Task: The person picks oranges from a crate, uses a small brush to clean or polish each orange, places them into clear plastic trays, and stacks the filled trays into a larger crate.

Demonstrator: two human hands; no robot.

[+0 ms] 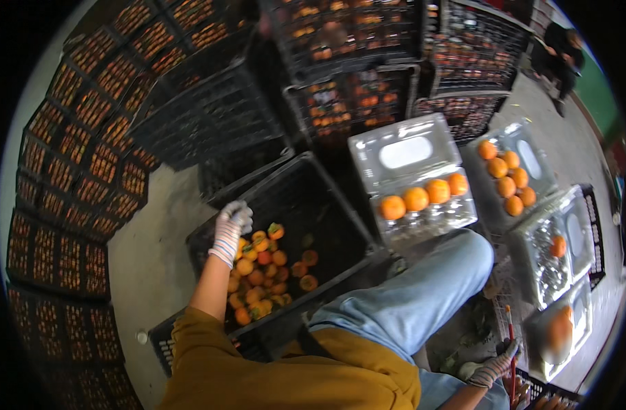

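My left hand [234, 220], in a pale glove with a striped cuff, is over the left side of a black plastic crate [326, 198]. Its fingers are curled in; whatever they may hold is hidden. Just below it, orange persimmons [261, 270], some with green leafy caps, lie heaped in the crate. At the lower right, my gloved right hand [492, 369] is closed on a thin red stick-like tool [512, 331], upright in the picture. Beyond my knee, an open clear plastic clamshell box [395, 236] holds a row of several persimmons [416, 199].
Another clear box [545, 167] holds several persimmons. Two more open boxes [549, 273] [578, 314] stand at right, with an orange blur over the nearest. Filled black crates [354, 102] are stacked ahead and along the left [73, 171]. A person [564, 58] is at the far right.
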